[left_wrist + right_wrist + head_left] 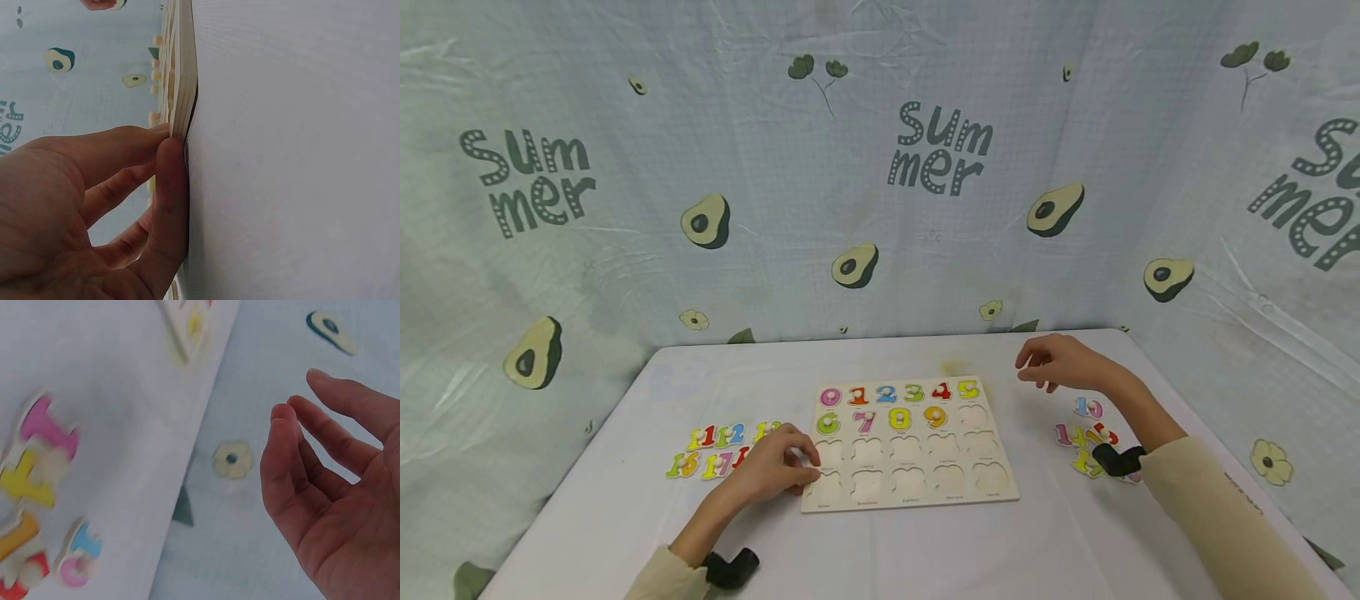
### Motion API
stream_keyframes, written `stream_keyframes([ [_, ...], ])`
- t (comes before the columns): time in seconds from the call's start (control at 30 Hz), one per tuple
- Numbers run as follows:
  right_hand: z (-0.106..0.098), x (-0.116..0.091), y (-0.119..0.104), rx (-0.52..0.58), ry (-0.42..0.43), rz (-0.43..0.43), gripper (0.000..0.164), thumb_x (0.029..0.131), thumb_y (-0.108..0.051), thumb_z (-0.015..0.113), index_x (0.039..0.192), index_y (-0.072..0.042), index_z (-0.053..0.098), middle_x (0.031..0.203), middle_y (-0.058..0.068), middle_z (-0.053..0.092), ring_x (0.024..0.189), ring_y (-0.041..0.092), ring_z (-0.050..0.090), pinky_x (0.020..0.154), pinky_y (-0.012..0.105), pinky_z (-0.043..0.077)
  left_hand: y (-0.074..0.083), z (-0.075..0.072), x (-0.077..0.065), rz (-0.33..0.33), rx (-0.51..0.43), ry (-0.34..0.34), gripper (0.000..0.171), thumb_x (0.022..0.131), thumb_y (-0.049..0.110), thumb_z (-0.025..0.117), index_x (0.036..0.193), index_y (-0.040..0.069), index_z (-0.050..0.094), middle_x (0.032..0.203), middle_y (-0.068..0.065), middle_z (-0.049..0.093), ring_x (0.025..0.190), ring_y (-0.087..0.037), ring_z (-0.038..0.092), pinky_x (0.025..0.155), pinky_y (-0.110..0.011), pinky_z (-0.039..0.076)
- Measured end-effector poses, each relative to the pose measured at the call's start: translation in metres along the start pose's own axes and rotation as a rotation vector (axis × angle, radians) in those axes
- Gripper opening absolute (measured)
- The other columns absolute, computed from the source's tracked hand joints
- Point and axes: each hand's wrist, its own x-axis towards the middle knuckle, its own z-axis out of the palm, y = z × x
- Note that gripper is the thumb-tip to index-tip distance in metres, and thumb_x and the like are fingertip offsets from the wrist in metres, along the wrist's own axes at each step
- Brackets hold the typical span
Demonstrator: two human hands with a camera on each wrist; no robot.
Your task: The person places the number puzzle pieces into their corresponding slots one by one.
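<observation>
A wooden number puzzle board lies mid-table. Colourful numerals 0 to 9 sit in its upper two rows; the shallow recesses below hold no pieces. My left hand is at the board's near left corner, and in the left wrist view thumb and a finger pinch the board's edge. My right hand hovers over the far right of the table, holding nothing, its fingers loosely bent in the right wrist view. Below it lies the number 10 piece.
Several number pieces lie left of the board, partly hidden by my left hand. More pieces are grouped on the right, partly behind my right wrist. A printed curtain hangs behind the white table.
</observation>
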Motion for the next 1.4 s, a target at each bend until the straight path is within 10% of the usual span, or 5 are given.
stream_keyframes([
  [0.6,-0.002,-0.028,0.078,-0.143,0.119,0.176,0.031,0.086,-0.017,0.07,0.107,0.003,0.061,0.091,0.012,0.064,0.074,0.019,0.059,0.065,0.03,0.054,0.0,0.0,-0.001,0.0,-0.007,0.004,0.011,0.08,0.015,0.077,0.083,0.013,0.067,0.098,-0.009,0.052,0.062,-0.015,0.056,0.054,-0.024,0.052],
  [1.4,0.002,-0.034,0.098,-0.081,0.033,0.3,0.013,0.083,-0.009,0.067,0.092,0.0,0.063,0.08,0.007,0.063,0.065,0.016,0.057,0.064,0.029,0.054,0.002,0.0,0.002,-0.02,-0.013,0.006,0.011,0.08,0.014,0.077,0.084,0.012,0.067,0.098,-0.008,0.052,0.063,-0.016,0.055,0.054,-0.024,0.051],
])
